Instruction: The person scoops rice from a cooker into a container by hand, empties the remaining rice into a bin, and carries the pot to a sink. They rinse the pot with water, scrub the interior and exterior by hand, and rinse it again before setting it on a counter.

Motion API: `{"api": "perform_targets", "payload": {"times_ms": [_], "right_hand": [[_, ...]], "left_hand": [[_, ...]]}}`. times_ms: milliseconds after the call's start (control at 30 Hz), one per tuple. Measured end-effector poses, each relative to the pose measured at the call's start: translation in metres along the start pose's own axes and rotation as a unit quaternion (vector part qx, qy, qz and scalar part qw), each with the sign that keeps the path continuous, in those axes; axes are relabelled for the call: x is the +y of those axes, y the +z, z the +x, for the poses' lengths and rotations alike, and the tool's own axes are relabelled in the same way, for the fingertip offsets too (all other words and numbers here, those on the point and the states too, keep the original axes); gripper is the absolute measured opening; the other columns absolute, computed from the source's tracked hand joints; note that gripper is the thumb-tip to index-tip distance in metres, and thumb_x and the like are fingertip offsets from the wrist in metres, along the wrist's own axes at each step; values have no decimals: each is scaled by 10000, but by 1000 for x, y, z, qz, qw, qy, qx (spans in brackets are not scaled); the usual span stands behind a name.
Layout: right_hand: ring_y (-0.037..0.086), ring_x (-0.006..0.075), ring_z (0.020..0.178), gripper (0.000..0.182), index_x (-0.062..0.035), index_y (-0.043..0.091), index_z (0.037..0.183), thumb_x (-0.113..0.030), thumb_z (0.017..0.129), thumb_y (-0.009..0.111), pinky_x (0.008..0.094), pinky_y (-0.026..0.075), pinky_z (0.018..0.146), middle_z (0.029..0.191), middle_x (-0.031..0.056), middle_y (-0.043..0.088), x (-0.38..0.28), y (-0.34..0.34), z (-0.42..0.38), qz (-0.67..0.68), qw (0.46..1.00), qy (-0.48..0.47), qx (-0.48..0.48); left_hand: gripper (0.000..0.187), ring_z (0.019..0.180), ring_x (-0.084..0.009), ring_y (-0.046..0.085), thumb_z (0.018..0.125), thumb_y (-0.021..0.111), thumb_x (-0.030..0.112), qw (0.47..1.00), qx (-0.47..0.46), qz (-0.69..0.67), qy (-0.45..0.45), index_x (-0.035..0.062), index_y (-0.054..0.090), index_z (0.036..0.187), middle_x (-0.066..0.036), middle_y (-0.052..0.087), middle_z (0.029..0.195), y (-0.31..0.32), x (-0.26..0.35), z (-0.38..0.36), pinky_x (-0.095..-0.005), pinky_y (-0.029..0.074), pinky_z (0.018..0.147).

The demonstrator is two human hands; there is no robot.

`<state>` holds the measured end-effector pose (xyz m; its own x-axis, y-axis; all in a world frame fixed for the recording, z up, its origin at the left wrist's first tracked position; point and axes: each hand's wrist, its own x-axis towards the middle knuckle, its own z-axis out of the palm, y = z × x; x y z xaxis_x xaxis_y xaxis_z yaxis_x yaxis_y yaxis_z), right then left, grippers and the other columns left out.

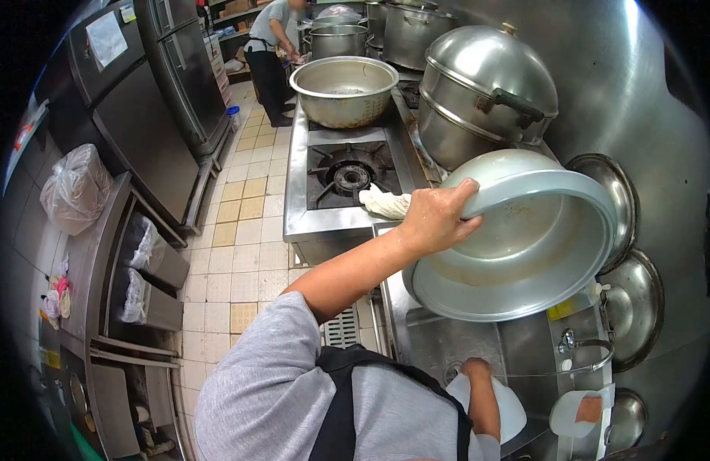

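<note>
My left hand (439, 217) grips the rim of a large metal basin (516, 230), fingers closed round its edge. The basin is tilted on its side above the sink (447, 346), its hollow turned partly towards me, with brownish marks inside. Low in the sink area, my right hand (476, 367) is bent down beside a white plastic container (509, 411); its fingers are hidden. A tap (570, 342) with a curved spout stands on the right of the sink. Close behind my left hand lies a whitish cloth (386, 202) on the stove edge.
A gas burner (350, 177) and a wide pot (345, 92) are on the stove ahead. A lidded steamer pot (486, 92) stands behind the basin. Round lids (635, 307) lean against the right wall. A co-worker (270, 54) stands at the far end of the tiled aisle (247, 230).
</note>
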<state>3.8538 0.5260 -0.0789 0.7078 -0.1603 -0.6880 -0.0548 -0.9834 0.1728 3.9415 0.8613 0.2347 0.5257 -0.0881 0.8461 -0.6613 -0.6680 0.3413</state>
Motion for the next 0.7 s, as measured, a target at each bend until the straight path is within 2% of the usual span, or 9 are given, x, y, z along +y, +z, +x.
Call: {"api": "perform_targets", "payload": {"times_ms": [100,233,267,333,367,400,467,533,700], "right_hand": [[578,270,1066,384,-45,622,1085,-227,776,486,401,477,837,1178,173,575,25,38,43,-66,996,-41,-33],[573,239,763,297,1,641,908,-206,776,475,434,472,645,900,156,623,105,58,84,127,991,20,19],[590,271,753,297,11,639,891,-208,780,472,428,476,656,874,164,628,140,87,109,268,953,66,127],[614,326,779,295,25,626,906,-187,790,458,422,482,681,875,188,635,167,91,89,282,921,61,261],[621,349,815,295,31,617,938,-163,796,445,421,484,695,902,204,636,171,65,49,160,944,10,287],[621,349,815,295,31,617,938,-163,796,445,421,484,695,902,204,636,180,71,52,160,944,9,289],[606,392,858,318,29,573,1052,-120,808,435,444,478,727,938,244,624,210,96,53,332,869,78,359],[617,365,850,340,14,501,1125,-121,820,436,421,488,713,944,243,623,223,122,66,392,809,119,421],[644,300,831,486,-23,321,1308,-121,848,440,362,514,679,959,239,621,255,198,125,276,824,149,471]], "left_hand": [[316,539,-311,598,686,687,173,1000,-6,-4,-6,60,496,911,-141,572,592,-1,2,1,-379,461,485],[310,544,-314,599,688,688,172,1000,-5,-8,-2,60,495,903,-144,576,598,-1,2,0,-381,460,481],[310,546,-314,601,689,689,173,1000,-5,-7,-3,59,494,901,-145,577,600,0,2,0,-381,461,481],[310,548,-311,603,688,690,173,1000,-3,-7,0,60,494,900,-144,578,601,0,2,0,-379,462,481],[310,551,-309,606,688,691,173,1000,-1,-7,3,61,494,899,-144,579,602,0,2,0,-377,463,481],[310,551,-309,606,688,691,173,1000,1,-6,4,61,494,899,-144,579,602,0,2,0,-377,463,481],[309,552,-310,607,689,692,172,1000,-3,0,3,61,494,898,-145,578,597,1,3,1,-377,466,483],[311,551,-312,606,688,693,174,1000,-6,2,4,61,493,898,-146,576,593,0,4,3,-379,466,483],[319,545,-317,603,690,694,180,1000,-15,7,3,62,491,907,-149,568,579,0,6,3,-383,464,481]]}}
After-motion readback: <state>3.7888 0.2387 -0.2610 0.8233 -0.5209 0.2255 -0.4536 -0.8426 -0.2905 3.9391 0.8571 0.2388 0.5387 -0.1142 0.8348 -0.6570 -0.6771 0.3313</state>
